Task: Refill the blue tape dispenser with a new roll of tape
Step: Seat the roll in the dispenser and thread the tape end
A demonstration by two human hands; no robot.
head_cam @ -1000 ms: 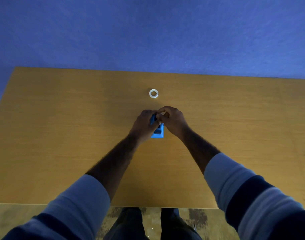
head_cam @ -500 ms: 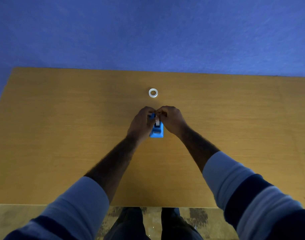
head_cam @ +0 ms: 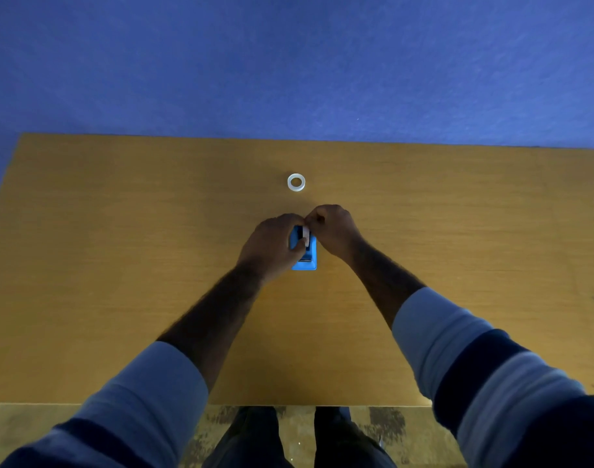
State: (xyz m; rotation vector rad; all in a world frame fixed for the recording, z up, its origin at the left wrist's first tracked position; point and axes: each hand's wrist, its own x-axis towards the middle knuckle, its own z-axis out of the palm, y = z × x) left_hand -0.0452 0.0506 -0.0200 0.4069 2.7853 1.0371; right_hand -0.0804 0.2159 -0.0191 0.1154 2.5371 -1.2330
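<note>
1. The left hand (head_cam: 272,246) wraps around the left side of the blue tape dispenser (head_cam: 304,255), fingers curled against its body to hold it in place on the table (head_cam: 120,265).
2. The right hand (head_cam: 334,229) is closed narrow at the dispenser's far end, fingertips pinched on a whitish roll (head_cam: 306,235) that stands on edge in the dispenser's well.
3. The roll looks partly seated — I cannot tell whether it sits fully on its hub, as the fingers hide the far end.
4. A pale ring (head_cam: 296,182) lies flat on the table just beyond the hands, apart from them; it could be the spent core or another roll, and the view does not settle which.
5. My judgement: the task is in its middle — the roll is going in, while pressing it home and drawing the tape end to the cutter at the near end are probably left.
</note>
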